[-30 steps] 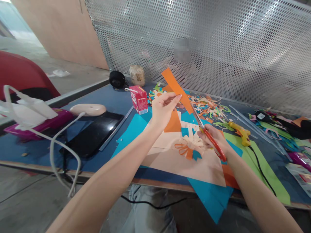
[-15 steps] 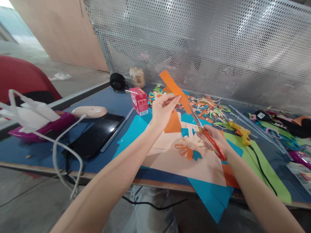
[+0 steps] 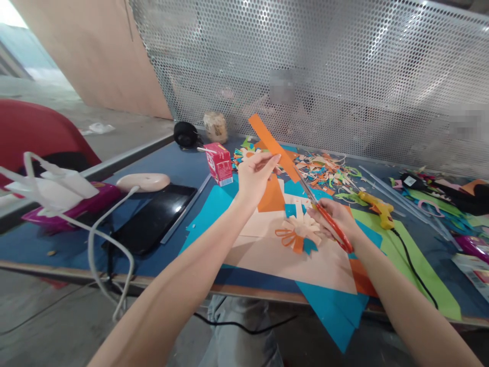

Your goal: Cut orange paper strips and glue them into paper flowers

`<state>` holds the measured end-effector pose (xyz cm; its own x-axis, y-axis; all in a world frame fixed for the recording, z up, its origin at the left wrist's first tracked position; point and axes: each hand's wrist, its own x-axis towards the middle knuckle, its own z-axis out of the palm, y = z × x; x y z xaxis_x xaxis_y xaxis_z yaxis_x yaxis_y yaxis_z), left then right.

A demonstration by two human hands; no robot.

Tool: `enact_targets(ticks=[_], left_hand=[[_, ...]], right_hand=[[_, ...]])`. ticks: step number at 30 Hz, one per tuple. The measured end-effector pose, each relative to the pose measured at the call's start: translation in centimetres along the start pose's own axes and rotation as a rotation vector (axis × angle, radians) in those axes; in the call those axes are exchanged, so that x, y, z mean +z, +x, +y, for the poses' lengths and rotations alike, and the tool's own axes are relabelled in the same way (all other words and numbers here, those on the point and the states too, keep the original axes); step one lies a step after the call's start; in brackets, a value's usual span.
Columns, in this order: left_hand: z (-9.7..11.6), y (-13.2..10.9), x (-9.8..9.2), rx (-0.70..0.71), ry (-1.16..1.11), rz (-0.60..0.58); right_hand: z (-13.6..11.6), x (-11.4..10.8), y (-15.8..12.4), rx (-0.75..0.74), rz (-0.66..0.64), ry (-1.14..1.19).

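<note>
In head view, with arms [image 3: 183,275] stretched forward, pinches long orange paper strip [image 3: 265,136] in left hand [image 3: 255,176] above blue table [image 3: 153,162]; grips red-handled metal scissors [image 3: 338,235] in right hand [image 3: 339,216], with blades [image 3: 306,190] near strip's lower end. Cannot read lettering [image 3: 212,162] on pink cardboard carton [image 3: 222,168].

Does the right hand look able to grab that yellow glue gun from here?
Probably, once freed: nothing visible seems to stand between the right hand and the nearby yellow glue gun, but that hand holds the red-handled scissors.
</note>
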<state>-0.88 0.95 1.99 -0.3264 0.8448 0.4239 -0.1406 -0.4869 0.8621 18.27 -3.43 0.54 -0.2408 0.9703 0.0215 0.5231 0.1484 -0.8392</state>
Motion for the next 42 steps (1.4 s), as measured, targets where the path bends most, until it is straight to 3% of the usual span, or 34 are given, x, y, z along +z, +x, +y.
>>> enact_targets(ticks=[42], left_hand=[[-0.73,-0.48,0.27,0.009,0.013,-0.077]], right_hand=[[-0.73,-0.09,-0.44,0.011,0.029,-0.046]])
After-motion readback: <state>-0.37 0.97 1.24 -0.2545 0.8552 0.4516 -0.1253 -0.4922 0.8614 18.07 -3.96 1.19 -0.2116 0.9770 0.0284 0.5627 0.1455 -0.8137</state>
